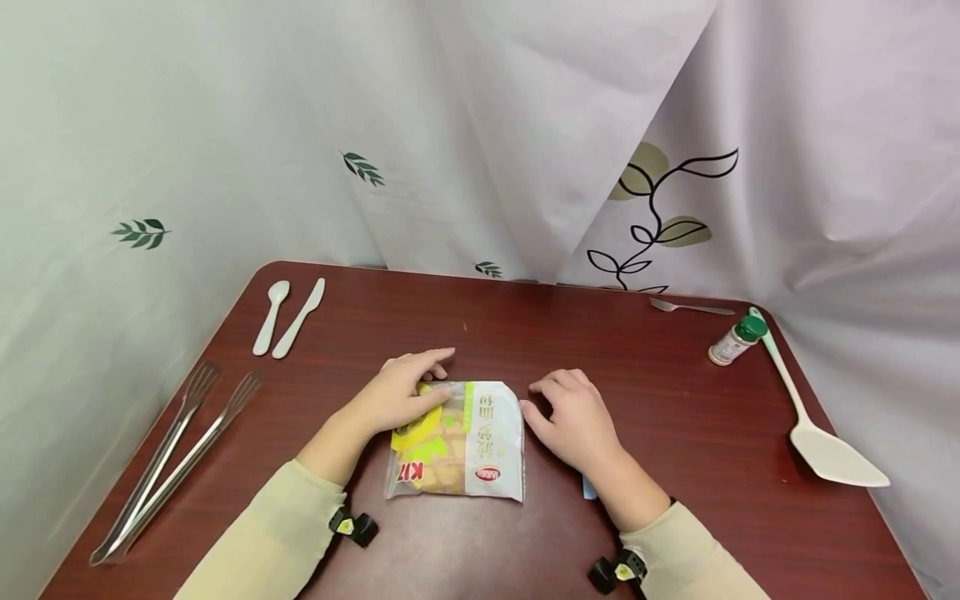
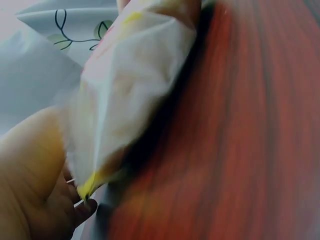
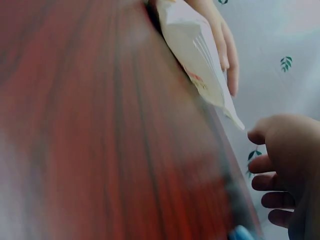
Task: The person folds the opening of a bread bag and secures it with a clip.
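Observation:
A clear and white bread package (image 1: 495, 450) with yellow and green print lies on the brown table, blurred in the left wrist view. My left hand (image 1: 397, 392) rests at its far left corner: the thumb lies across the top and the index finger stretches past the far edge. Close beside the package's right edge is my right hand (image 1: 573, 417), fingers loosely bent and nothing in them. In the right wrist view its thumb (image 3: 265, 130) is near the package's pointed corner (image 3: 235, 117). Under the right wrist a small blue thing (image 1: 589, 487) shows, mostly hidden.
At the left are a white spoon (image 1: 272, 312), a white knife (image 1: 300, 318) and metal tongs (image 1: 168, 467). To the right stand a green-capped jar (image 1: 731, 343), a fork (image 1: 690, 308) and a white spatula (image 1: 825, 450) along the table edge. Curtains (image 1: 465, 125) hang behind.

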`<state>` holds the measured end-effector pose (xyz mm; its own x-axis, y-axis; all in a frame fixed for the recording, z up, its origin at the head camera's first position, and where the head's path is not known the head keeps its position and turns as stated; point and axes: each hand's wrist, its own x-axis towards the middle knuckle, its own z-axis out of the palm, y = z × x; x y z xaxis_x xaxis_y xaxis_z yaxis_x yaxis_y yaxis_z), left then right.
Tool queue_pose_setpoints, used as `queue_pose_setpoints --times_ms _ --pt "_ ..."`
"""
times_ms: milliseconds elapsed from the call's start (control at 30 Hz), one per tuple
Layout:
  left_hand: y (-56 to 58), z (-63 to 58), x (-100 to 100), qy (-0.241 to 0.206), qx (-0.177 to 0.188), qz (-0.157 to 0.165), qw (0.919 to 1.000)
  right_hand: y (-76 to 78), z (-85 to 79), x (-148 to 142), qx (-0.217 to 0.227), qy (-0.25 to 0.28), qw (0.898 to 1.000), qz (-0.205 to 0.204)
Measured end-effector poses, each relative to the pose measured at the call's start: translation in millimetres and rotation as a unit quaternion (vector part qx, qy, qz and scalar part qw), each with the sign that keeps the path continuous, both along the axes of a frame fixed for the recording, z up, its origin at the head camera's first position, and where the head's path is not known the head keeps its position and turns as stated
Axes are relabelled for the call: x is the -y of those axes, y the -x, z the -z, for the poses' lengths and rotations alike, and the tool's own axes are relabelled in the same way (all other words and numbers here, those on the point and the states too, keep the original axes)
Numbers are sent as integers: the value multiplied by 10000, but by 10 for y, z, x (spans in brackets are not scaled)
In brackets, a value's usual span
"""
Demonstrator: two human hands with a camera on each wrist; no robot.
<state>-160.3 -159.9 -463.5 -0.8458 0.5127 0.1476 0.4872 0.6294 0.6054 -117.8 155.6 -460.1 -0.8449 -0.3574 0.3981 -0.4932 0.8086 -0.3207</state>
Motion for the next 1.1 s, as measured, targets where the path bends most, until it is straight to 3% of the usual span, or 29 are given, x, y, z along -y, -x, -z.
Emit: queue_pose_setpoints --times_ms 133,367,667,967,1100 --pt "-4 -4 -108 368 -185 14 9992 -16 16 82 -34 182 9998 109" --pt "21 6 -268 475 -384 85 9981 -60 54 177 564 366 9970 392" --pt "119 -28 -384 8 89 215 9997 -93 90 226 850 925 9907 514" --pt "204 -49 -440 -112 263 584 9979 -86 165 260 673 1601 9843 309" --pt "222 -37 -467 -263 514 515 9970 -71 187 251 626 1777 9818 225"
